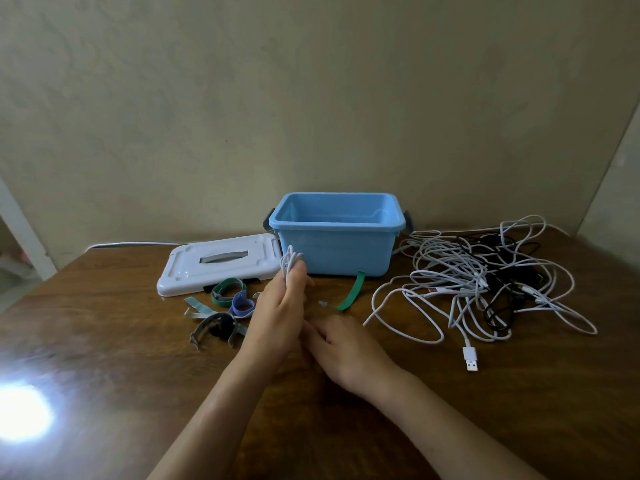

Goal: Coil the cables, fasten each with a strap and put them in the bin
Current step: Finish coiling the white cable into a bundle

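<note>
- White cable [290,261], coiled into a tight bundle, stands upright out of the left hand [280,311], whose fingers clasp its lower part; long axis roughly vertical, just in front of the blue bin [337,233].
- Right hand [341,344] lies low on the wooden table [104,341], knuckles up, fingers curled towards the left palm; whether they hold anything cannot be told.
- Green strap [351,292] lies flat just beyond the right hand's fingers, slanting towards the bin. This hand is the nearer one.
- Judgement: the bundle needs strapping next.
- Remaining cables [485,275] lie tangled to the right; bin appears empty.
</note>
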Demonstrator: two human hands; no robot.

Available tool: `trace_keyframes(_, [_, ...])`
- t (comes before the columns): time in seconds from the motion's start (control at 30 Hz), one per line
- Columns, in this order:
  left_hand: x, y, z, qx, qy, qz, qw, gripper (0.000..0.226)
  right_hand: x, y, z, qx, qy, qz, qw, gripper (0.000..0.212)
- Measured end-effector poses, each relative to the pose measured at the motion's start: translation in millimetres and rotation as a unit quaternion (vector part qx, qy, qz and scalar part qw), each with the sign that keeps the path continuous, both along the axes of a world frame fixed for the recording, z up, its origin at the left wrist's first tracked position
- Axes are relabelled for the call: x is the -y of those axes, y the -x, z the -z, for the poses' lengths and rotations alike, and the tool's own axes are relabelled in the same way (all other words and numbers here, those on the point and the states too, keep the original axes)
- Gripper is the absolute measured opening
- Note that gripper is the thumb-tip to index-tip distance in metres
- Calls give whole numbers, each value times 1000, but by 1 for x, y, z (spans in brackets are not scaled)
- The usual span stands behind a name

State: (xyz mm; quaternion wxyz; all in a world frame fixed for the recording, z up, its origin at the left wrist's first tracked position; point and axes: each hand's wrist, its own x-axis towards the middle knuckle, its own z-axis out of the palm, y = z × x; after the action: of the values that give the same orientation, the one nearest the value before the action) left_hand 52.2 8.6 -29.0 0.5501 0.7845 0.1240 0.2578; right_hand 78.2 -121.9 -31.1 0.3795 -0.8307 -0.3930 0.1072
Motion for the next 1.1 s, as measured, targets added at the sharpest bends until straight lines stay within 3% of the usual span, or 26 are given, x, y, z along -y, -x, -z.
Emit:
trace_keyframes(0.1, [-3,0,-2,15,6,-18,1000,58,-1,1,-1,-9,39,-18,999,54])
trace_keyframes(0.27, [-5,7,-15,55,71,-40,995,57,3,-8,4,-13,80,-48,996,36])
trace_keyframes(0.43, [4,10,-17,70,86,82,990,58,-3,-3,10,65,106,-76,989,29])
trace_keyframes(0.6, [0,12,-19,12,68,123,990,61,3,-13,6,58,122,-79,988,39])
trace_keyframes(0.83, [-13,8,-12,-41,-103,36,993,59,22,-41,-4,86,132,-3,987,13])
trace_keyframes(0.97, [-13,7,-9,-69,-168,19,983,53,31,-51,-8,113,56,29,992,11])
trace_keyframes(1.1, [-10,8,-8,-78,-214,22,973,50,35,-50,-11,161,2,90,983,26])
